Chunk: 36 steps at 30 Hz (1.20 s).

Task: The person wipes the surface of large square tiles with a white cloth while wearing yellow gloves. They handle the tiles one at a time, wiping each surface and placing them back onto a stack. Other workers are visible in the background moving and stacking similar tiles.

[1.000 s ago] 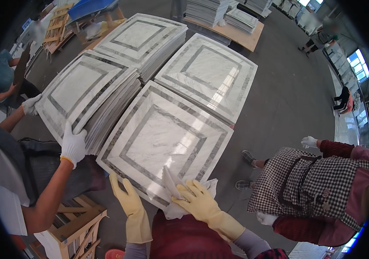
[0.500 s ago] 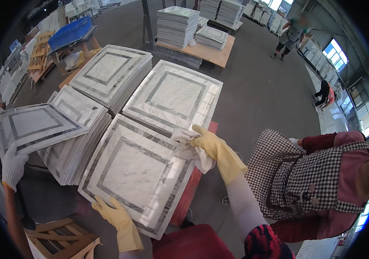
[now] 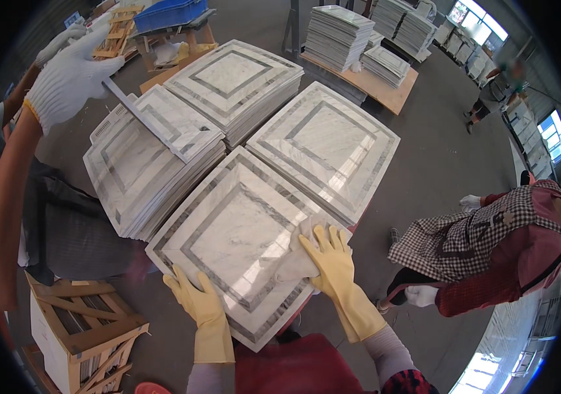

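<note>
In yellow rubber gloves, both my hands are at the nearest marble panel (image 3: 233, 223), white with grey inlaid frames, lying flat on a stack. My left hand (image 3: 196, 303) rests at its near-left edge, thumb and fingers apart, holding nothing. My right hand (image 3: 333, 262) presses a crumpled whitish cloth (image 3: 293, 264) against the panel's right side, and part of the cloth is hidden under the glove. At the left, a co-worker's white-gloved hand (image 3: 73, 79) is at the end of a narrow grey strip (image 3: 146, 121), perhaps a panel seen edge-on, above the left stack.
More panel stacks adjoin mine: one left (image 3: 129, 177), one far left (image 3: 234, 79), one far right (image 3: 326, 138). A wooden crate (image 3: 90, 328) stands at lower left. A person in a checked apron (image 3: 464, 230) stands to the right. Further stacks sit on a board (image 3: 385, 92) beyond.
My right hand and the cloth have moved from the panel's far-right corner toward its near-right side. The co-worker's panel no longer shows its face, and their gloves are higher. The view has shifted.
</note>
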Motion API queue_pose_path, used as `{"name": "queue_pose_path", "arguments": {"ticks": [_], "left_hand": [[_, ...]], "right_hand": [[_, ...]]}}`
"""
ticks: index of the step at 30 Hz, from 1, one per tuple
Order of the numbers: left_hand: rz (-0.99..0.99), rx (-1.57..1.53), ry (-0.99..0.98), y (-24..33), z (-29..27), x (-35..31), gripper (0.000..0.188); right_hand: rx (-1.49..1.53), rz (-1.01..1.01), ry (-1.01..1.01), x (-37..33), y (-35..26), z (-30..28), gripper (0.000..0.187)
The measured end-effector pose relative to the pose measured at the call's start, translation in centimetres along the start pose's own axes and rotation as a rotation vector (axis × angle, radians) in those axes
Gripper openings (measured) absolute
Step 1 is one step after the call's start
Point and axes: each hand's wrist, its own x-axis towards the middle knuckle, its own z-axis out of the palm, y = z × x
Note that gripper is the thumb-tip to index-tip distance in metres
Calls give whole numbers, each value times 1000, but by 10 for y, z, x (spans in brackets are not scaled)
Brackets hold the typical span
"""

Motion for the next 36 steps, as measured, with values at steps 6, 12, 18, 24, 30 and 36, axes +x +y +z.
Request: {"name": "queue_pose_path", "arguments": {"ticks": [6, 12, 18, 24, 30, 36], "left_hand": [[-18, -34, 25, -1, 0, -2, 76], [-47, -31, -5, 4, -2, -2, 79], [-49, 12, -10, 1, -5, -3, 78], [-41, -48, 10, 5, -6, -2, 78], [-84, -70, -17, 9, -14, -1, 79], [-59, -156, 31, 4, -15, -2, 71]], "right_hand": [[25, 36, -6, 61, 12, 22, 80], [110, -100, 6, 194, -13, 49, 79], [122, -256, 125, 304, -50, 84, 69], [164, -250, 86, 328, -54, 94, 58], [72, -293, 158, 269, -77, 105, 63], [44, -586, -146, 223, -208, 86, 79]]}}
